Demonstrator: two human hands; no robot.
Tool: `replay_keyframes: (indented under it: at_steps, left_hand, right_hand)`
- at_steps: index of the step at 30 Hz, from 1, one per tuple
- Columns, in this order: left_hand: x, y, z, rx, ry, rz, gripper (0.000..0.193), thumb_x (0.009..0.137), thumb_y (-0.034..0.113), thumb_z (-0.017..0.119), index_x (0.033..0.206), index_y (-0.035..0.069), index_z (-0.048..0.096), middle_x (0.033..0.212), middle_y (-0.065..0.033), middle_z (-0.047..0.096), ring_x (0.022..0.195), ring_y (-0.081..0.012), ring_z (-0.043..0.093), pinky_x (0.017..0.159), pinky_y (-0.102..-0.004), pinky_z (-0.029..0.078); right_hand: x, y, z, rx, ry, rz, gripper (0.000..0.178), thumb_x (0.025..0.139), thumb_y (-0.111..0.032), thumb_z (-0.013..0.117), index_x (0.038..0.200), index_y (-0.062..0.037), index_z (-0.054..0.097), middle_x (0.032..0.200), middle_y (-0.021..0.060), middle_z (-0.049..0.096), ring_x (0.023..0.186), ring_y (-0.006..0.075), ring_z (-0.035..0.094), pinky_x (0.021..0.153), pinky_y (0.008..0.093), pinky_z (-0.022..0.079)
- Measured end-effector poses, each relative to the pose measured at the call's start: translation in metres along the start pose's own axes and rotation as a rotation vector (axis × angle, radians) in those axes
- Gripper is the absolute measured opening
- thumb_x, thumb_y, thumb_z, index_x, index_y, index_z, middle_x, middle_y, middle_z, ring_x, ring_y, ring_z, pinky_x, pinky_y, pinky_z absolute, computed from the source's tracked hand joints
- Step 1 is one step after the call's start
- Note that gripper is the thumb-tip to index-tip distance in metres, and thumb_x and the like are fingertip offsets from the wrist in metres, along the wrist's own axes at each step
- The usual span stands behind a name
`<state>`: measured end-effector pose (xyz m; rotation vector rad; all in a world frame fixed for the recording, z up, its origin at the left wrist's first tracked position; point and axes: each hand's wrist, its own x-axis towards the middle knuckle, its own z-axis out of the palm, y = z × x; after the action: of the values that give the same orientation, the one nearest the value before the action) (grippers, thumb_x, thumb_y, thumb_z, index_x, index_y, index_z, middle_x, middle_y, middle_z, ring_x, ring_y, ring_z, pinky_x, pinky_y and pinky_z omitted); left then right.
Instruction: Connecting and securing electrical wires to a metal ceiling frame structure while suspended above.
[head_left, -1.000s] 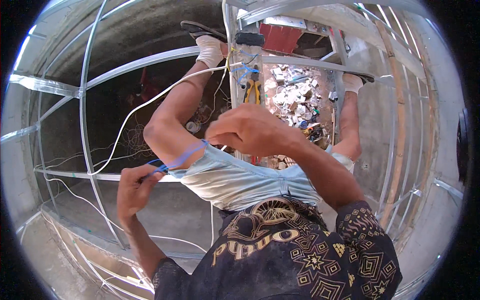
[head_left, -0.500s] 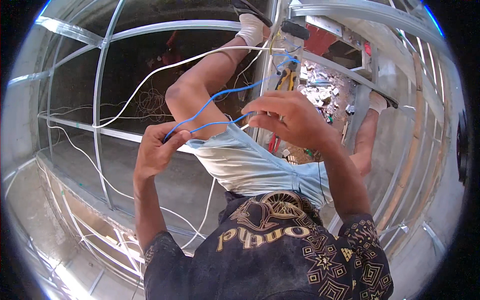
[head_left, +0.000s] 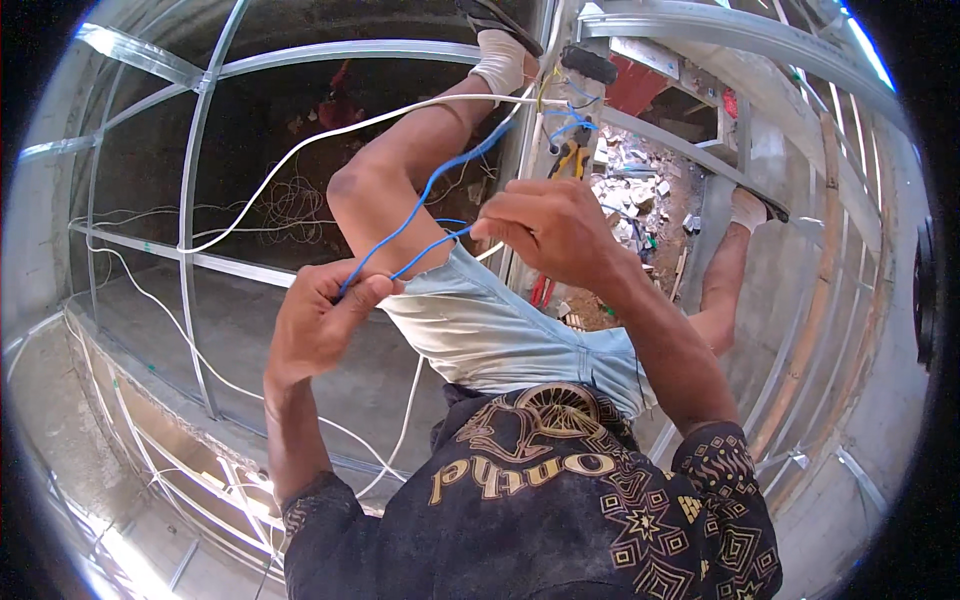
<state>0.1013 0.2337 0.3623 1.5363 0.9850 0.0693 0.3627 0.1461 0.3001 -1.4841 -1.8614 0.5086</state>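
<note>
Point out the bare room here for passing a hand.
The likeliest gap lies below the crossbar, between the upright metal bar and the left hand. The front of the shorts, below the blue wire, looks open too. Crowded: where that wire crosses toward the right hand, and beyond it around the pliers.

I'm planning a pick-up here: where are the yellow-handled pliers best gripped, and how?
Probably around both yellow handles, coming from the person's side: the handles point toward the body, the pliers' head away. The right hand partly hides the handles.
</note>
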Motion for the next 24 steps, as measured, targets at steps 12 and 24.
replay_keyframes:
  at_steps: [12, 24]
  left_hand:
    - [-0.014, -0.061, -0.039, 0.183, 0.023, -0.029, 0.019, 0.090, 0.020, 0.062, 0.080, 0.003, 0.065, 0.060, 0.0056, 0.047, 0.055, -0.0040, 0.039, 0.050, -0.0220, 0.031]
    - [-0.127, -0.112, -0.123, -0.393, 0.918, 0.133, 0.030, 0.095, 0.035, 0.057, 0.102, 0.006, 0.062, 0.062, 0.0072, 0.034, 0.056, -0.0033, 0.030, 0.049, -0.0208, 0.020]
  right_hand:
    - [-0.012, 0.006, -0.026, 0.226, -0.149, 0.151, 0.014, 0.084, -0.019, 0.067, 0.082, -0.0053, 0.069, 0.074, 0.0105, 0.066, 0.067, 0.0268, 0.065, 0.060, 0.0357, 0.049]
    - [-0.009, 0.010, -0.054, 0.175, 0.005, 0.464, 0.022, 0.086, -0.022, 0.067, 0.092, -0.0014, 0.070, 0.080, 0.0105, 0.069, 0.071, 0.0148, 0.062, 0.068, 0.0289, 0.047]
